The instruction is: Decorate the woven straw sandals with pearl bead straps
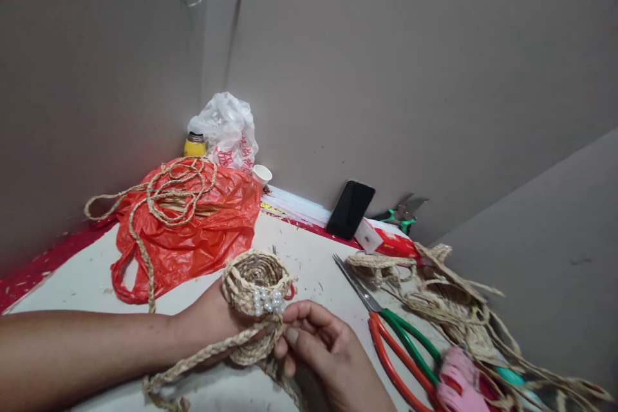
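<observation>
A small woven straw basket (pixel 248 302) with a round coiled opening sits at the front centre, tilted toward me. White pearl beads (pixel 268 301) are fixed on its near side. My left hand (pixel 207 322) holds the basket from the left, its fingers mostly hidden behind the weave. With thumb and forefinger together, my right hand (pixel 331 347) pinches the braided straw just below the beads. A long straw braid (pixel 207 354) runs from that spot across my left wrist toward the lower left. Beneath the basket shows another coiled straw part (pixel 253 351).
A red plastic bag (pixel 212 225) with coiled braid (pixel 176 196) lies back left. Scissors (pixel 400 335) with red and green handles lie right, near a heap of straw braids (pixel 454 296). A phone (pixel 351 209), white cup (pixel 262 174) and pliers (pixel 403 212) stand by the wall.
</observation>
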{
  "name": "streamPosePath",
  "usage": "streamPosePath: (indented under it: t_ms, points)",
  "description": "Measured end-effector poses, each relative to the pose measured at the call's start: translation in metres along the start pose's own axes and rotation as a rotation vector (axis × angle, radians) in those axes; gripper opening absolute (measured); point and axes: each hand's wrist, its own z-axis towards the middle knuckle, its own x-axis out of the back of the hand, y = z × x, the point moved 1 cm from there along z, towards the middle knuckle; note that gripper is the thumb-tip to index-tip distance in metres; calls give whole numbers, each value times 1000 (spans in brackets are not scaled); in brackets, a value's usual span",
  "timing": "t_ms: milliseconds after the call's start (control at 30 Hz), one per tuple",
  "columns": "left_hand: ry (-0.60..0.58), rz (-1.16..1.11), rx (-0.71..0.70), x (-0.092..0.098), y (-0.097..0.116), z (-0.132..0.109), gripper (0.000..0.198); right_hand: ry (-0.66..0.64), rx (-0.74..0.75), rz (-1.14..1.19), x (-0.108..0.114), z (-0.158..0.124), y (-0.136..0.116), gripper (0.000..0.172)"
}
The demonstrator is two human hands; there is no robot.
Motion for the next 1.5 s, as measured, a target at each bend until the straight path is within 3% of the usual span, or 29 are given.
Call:
streamPosePath:
  t_ms: [133, 367, 833, 1067, 1300, 1400, 1500]
  points:
    - [38, -74, -21, 4, -3, 0, 30, -46, -5, -4, 6, 5, -3, 33]
    - [53, 85, -104, 8, -4, -3, 18, -88, 1, -48, 8, 3, -5, 25]
    - [31, 112, -48, 10, -5, -4, 13, -162, 149, -368, 11, 2, -12, 19]
    - [21, 140, -22, 11, -7, -1, 14, -101, 195, -381, 9, 2, -9, 19]
    - [60, 257, -144, 14, -11, 0, 15, -29, 416, -557, 5, -2, -12, 4]
    - [73, 203, -116, 12, -10, 1, 15, -36, 348, -540, 6, -3, -12, 9]
    - [38, 71, 16, 11, -8, 3, 16, -83, 188, -380, 9, -3, -11, 16]
